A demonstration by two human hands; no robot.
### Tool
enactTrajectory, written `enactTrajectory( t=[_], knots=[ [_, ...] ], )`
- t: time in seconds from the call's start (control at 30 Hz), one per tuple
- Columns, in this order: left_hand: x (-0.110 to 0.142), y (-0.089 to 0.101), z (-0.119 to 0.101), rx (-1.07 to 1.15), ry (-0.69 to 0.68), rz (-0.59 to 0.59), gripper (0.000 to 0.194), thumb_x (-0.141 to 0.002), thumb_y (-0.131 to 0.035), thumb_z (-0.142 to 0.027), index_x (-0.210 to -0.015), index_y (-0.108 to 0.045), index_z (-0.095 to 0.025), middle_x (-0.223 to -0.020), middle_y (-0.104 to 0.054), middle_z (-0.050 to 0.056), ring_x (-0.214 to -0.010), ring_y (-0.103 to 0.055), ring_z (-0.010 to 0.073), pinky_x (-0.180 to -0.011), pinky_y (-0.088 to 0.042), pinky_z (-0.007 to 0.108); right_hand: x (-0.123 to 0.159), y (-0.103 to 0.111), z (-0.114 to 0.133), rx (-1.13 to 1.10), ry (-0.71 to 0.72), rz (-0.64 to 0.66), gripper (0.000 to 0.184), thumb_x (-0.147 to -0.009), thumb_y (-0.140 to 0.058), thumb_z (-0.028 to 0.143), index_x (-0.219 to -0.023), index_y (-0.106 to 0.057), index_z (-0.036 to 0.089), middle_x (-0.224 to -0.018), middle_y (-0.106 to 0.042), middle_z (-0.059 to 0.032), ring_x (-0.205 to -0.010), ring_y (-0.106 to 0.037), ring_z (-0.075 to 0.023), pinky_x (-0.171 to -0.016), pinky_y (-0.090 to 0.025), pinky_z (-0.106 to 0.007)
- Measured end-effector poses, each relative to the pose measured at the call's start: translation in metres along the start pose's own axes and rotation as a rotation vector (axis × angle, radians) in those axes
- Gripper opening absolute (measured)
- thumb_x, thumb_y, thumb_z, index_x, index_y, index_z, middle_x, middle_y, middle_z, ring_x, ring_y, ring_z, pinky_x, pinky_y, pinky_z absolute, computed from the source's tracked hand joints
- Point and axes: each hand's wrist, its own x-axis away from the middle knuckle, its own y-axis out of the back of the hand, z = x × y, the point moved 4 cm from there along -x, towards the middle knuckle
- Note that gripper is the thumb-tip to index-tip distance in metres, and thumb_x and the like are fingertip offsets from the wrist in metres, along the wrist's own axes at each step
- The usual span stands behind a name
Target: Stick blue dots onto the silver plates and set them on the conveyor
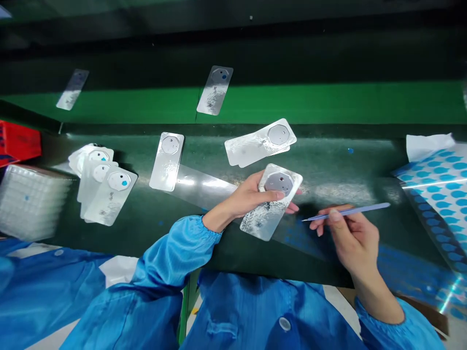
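My left hand [251, 197] grips a shiny silver plate [272, 201] with a round grey disc near its top, holding it tilted above the dark green bench. Just to the right, my right hand [352, 233] pinches blue tweezers [346, 212], their tip pointing left toward the plate and stopping a little short of it. Both arms wear blue sleeves.
More silver plates lie about: a fanned stack [104, 182] at the left, one [167, 161] in the middle, a pair [260, 142] above my hand, two on the green belt [328, 102] behind. A sheet of blue dot stickers [443, 187] lies right; a white tray [31, 201] and red bin [18, 141] sit left.
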Motion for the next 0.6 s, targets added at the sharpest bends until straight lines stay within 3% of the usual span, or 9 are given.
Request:
enactTrajectory(
  t=[0.1, 0.3, 0.6],
  knots=[
    [0.003, -0.007, 0.007, -0.036, 0.009, 0.020, 0.049, -0.089, -0.103, -0.042, -0.122, -0.076, -0.018, -0.112, -0.088, 0.015, -0.088, -0.089, 0.0312, -0.085, -0.074, 0.048, -0.019, -0.008, 0.019, -0.122, 0.038, -0.063, 0.029, -0.112, -0.079, 0.050, -0.099, -0.080, 0.024, -0.078, -0.082, -0.0040, -0.061, -0.076, -0.0220, -0.056, -0.062, -0.036],
    [0.005, -0.012, 0.011, -0.087, -0.021, 0.022, 0.050, -0.087, -0.103, -0.042, -0.122, -0.074, -0.021, -0.104, -0.086, 0.009, -0.080, -0.087, 0.0287, -0.076, -0.073, 0.043, -0.057, -0.035, 0.034, -0.097, 0.049, 0.057, 0.034, -0.111, -0.079, 0.056, -0.100, -0.076, 0.025, -0.074, -0.079, -0.0009, -0.059, -0.075, -0.0195, -0.053, -0.062, -0.033],
    [0.002, -0.008, 0.010, -0.125, -0.074, 0.051, 0.048, -0.090, -0.100, -0.035, -0.126, -0.071, -0.021, -0.106, -0.084, 0.009, -0.082, -0.087, 0.0281, -0.078, -0.071, 0.043, -0.059, -0.035, 0.028, -0.071, 0.042, 0.086, 0.033, -0.111, -0.081, 0.055, -0.100, -0.077, 0.025, -0.073, -0.077, -0.0005, -0.061, -0.075, -0.0182, -0.053, -0.059, -0.031]
  ],
)
